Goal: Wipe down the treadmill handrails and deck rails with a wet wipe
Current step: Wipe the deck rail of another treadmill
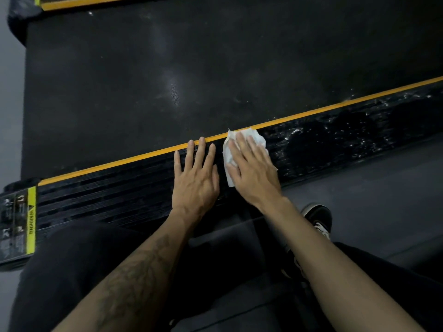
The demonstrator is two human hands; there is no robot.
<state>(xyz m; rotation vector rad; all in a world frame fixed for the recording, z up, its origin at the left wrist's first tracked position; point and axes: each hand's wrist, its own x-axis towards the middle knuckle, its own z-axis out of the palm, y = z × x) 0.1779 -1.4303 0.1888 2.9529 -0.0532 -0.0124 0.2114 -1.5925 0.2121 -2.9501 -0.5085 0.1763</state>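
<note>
risk: wet wipe (pixel 242 149) is bunched under my palm; it could roll up or slide out as I push, leaving ribs of the deck rail (pixel 115 188) unwiped
risk 2: wet patch on the rail to my right looks slick; my bracing hand could skid toward the belt (pixel 191 68)
right hand (pixel 251 168): flat, fingers straight, pressing the wipe down, not gripping it
left hand (pixel 195 176): flat, fingers spread, resting on the rail, holding nothing
wipe position: under right hand, edges showing, top corner touching the yellow stripe (pixel 119 161), just beside my left hand
</note>
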